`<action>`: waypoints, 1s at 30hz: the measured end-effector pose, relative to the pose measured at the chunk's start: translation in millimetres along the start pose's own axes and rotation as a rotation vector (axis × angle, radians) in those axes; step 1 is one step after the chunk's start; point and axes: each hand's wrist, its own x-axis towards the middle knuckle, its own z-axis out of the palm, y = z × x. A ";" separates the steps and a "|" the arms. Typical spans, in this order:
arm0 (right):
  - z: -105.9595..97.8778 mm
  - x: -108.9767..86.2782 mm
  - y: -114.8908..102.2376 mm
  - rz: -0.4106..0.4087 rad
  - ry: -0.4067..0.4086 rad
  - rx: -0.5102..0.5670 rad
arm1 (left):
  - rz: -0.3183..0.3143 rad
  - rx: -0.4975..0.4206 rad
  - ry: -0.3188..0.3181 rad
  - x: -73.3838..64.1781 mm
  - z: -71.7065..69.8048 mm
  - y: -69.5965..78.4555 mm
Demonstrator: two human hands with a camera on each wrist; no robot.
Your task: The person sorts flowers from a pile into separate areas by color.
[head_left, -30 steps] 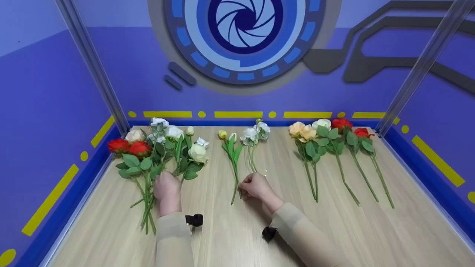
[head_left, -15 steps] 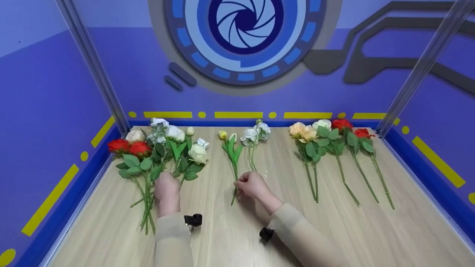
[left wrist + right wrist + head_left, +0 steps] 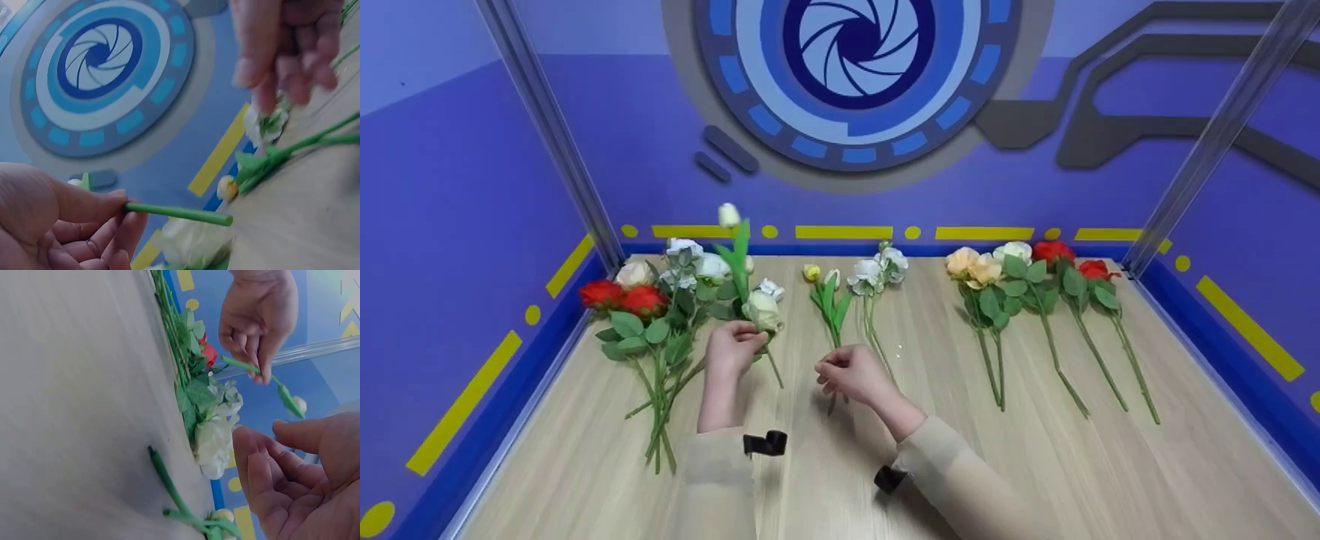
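My left hand (image 3: 731,356) pinches the green stem (image 3: 180,214) of a white tulip (image 3: 729,216) between thumb and fingers. The tulip is raised over the left flowers, its bloom up and its stem end pointing right in the left wrist view. My right hand (image 3: 856,373) hovers over the stems of a yellow tulip (image 3: 811,273) and a white tulip lying mid-table. Its fingers are loosely bent and hold nothing; a gap shows between thumb and forefinger (image 3: 244,444) in the right wrist view. The right hand partly hides those stems.
At left lies a bunch with red roses (image 3: 643,300), a pale green rose (image 3: 763,309) and crossed stems. White flowers (image 3: 877,271) lie behind the right hand. Peach (image 3: 973,266), white (image 3: 1012,252) and red roses (image 3: 1053,253) lie at right. Blue-purple walls enclose the table (image 3: 1072,480).
My left hand has lifted the white tulip out of the left bunch and moved up and right. My right hand has let go of the mid-table tulip stems and shifted slightly left.
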 end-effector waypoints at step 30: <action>-14.3 6.1 24.5 -0.026 0.194 -0.074 | -0.063 0.429 0.129 2.9 1.0 -27.3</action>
